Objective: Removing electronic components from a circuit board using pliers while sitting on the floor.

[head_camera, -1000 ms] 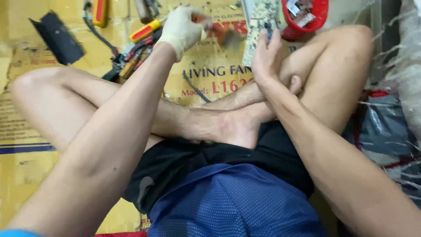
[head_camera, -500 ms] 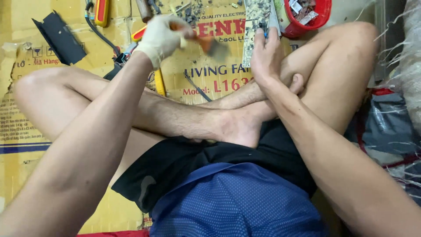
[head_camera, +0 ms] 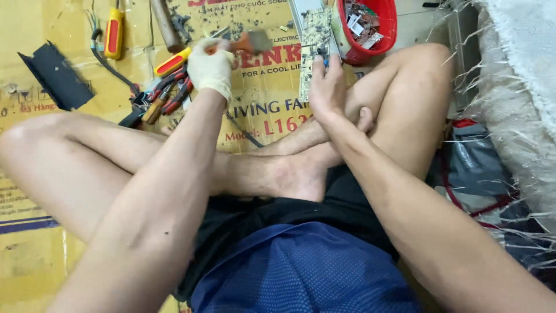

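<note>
Seated cross-legged on flattened yellow cardboard (head_camera: 35,243) spread over the floor, bare legs folded, seen from above. Left hand (head_camera: 211,69) in a pale glove, fingers clamped around the orange handle of a small hammer (head_camera: 249,42), grey head pointing right, raised just above the cardboard. Right hand (head_camera: 328,87) bare, fingers closed on the lower edge of a long, narrow circuit board (head_camera: 314,52), held upright on its end against the cardboard, just beside the right knee. Hammer head near the board's upper left edge, apart from it by a small gap. Behind the board, a red plastic bowl (head_camera: 382,40) holding scraps of metal and small parts, touching or just beside the board's top; cannot tell which. Left of the gloved hand, a yellow-and-red handled screwdriver (head_camera: 172,61) and a cluster of red-handled pliers (head_camera: 168,95) lying on the cardboard. Farther left, a second yellow-and-red screwdriver (head_camera: 114,33) beside a dark cable (head_camera: 110,66), and a black angled plastic piece (head_camera: 55,75) near the left knee. Small metal crumbs scattered over the printed cardboard between the tools. At the right edge, a frayed white woven sack (head_camera: 515,87).
</note>
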